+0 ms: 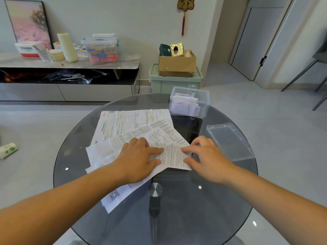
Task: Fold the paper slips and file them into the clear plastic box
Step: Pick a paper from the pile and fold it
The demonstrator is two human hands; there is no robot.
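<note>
A printed paper slip (172,155) lies on top of a loose pile of paper slips (127,126) on the round glass table (177,218). My left hand (137,159) presses flat on the slip's left side, index finger stretched along it. My right hand (206,157) touches the slip's right edge with its fingertips, fingers relaxed. The clear plastic box (190,101) stands at the table's far edge, open, with several folded slips standing inside. Its clear lid (230,141) lies flat to the right of my right hand.
Beyond the table stand a green storage bin (175,81) with a cardboard box (177,63) on it, and a low sideboard (70,64) with jars and containers. A small packet (8,150) lies on the floor at left. Chair legs (304,75) are at far right.
</note>
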